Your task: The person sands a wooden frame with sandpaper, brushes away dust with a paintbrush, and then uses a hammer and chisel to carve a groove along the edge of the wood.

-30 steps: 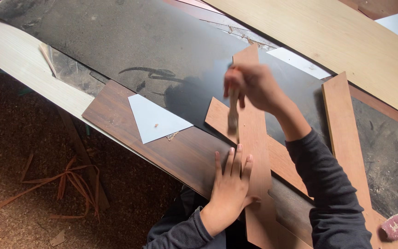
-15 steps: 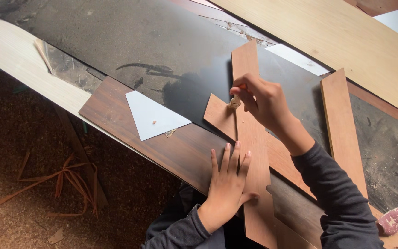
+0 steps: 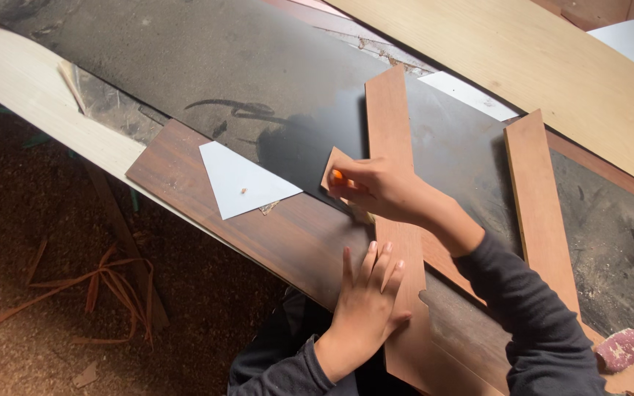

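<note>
Wood strip [image 3: 398, 242] pinned flat under my spread left hand [image 3: 365, 308], my right hand [image 3: 376, 189] has slid its pinched orange pencil [image 3: 337, 176] nearer along the edge

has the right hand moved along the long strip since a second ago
Yes. The right hand has come down the long wooden strip toward the flat left hand.

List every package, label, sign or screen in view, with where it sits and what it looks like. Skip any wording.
No packages, labels, signs or screens show.
Nearest to such things are blank sheets:
White sheet: triangular, plain, on the dark brown board, left of the right hand.
White strip: plain, on the black sheet, past the reddish plank under the left hand.
White sheet corner: top right.
</note>
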